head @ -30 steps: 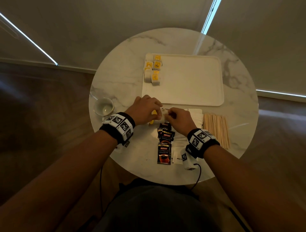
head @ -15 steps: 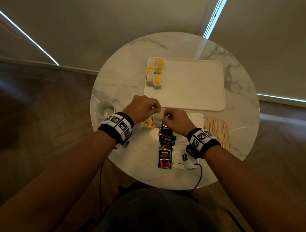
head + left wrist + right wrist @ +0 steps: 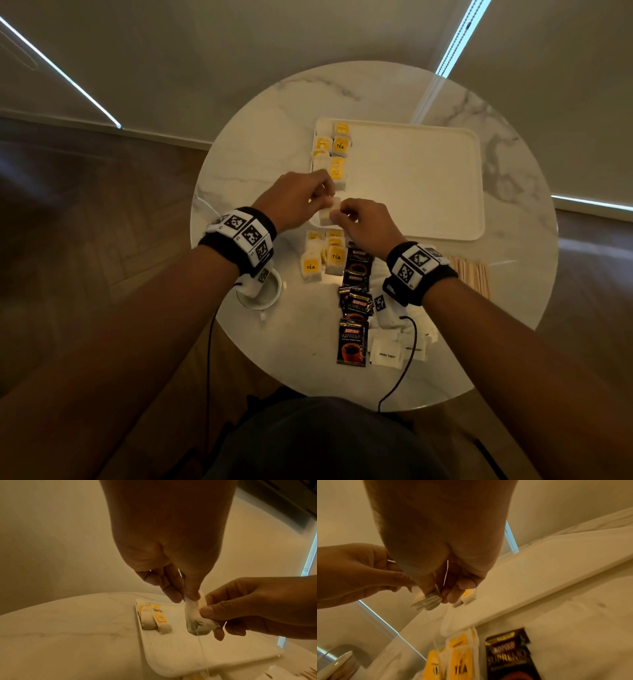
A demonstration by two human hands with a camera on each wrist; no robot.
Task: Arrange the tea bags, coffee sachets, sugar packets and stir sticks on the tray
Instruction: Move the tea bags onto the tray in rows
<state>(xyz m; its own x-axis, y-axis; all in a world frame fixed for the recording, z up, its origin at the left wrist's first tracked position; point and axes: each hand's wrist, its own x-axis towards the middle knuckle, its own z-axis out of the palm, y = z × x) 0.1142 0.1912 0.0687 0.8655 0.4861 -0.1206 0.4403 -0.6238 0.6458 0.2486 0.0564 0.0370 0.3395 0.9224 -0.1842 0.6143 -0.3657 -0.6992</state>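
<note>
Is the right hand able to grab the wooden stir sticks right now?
Probably not yet: the right hand is pinching a tea bag together with the left hand. The stir sticks lie uncovered beside its wrist.

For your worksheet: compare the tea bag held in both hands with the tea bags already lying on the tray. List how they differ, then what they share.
1. The held tea bag is pinched in the air by the left hand and right hand; the tea bags on the tray lie flat, untouched.
2. The held one looks crumpled; those on the tray lie in neat rows.

Shared: white paper pouches.
</note>
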